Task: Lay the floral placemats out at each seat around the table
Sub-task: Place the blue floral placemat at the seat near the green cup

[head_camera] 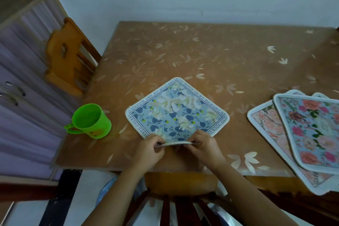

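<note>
Square blue-and-cream floral placemat (177, 110) is laid cornerwise, 12-to-6; its 6 o'clock corner's pinched by left hand (150, 149) and right hand (203, 146), equally near.

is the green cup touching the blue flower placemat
Apart. The head view shows a strip of bare table between the green cup and the left corner of the blue placemat.
</note>
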`<state>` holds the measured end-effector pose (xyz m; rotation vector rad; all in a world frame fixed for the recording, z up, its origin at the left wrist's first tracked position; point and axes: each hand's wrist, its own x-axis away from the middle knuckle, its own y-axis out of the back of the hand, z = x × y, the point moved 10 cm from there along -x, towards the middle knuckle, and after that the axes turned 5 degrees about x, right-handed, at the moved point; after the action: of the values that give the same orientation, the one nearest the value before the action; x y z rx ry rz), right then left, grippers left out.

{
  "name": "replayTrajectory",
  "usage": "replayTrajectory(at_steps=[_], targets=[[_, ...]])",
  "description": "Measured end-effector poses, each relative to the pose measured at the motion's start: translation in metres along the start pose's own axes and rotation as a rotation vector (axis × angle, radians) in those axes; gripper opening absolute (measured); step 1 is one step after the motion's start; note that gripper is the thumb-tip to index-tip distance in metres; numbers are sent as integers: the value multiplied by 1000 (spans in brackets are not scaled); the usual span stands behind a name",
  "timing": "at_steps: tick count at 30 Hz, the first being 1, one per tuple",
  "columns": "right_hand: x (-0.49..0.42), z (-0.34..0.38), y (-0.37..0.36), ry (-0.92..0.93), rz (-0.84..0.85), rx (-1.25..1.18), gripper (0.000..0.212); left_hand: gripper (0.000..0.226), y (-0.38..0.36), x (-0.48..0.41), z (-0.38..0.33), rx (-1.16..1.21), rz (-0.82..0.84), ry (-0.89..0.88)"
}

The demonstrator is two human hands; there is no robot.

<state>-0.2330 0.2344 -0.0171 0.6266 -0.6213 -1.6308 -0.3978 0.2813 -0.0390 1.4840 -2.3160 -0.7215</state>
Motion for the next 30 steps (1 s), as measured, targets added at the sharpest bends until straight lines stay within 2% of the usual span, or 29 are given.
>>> replayTrajectory(at_steps=[7,13,16,18,21,24,30], targets=[[-3,22,-19,82,63,-26,8,14,9,5,-42,24,-16,-160],[-3,6,-16,38,108,-5,7,14,39,12,-26,68,-52,-56],[-7,-1,-10,17,102,49,5,21,49,16,-13,50,-54,32],[-11,9,-7,51,84,58,4,23,42,17,-17,0,2,17],[-14,32,-3,118,67,48,4,14,33,14,-33,-33,56,-38],[-15,51,2,165,88,62,4,6,46,5,-47,-87,-6,-71],[-28,70,59,207,-2,56,7,8,86,-14,-94,-102,-90,-164]])
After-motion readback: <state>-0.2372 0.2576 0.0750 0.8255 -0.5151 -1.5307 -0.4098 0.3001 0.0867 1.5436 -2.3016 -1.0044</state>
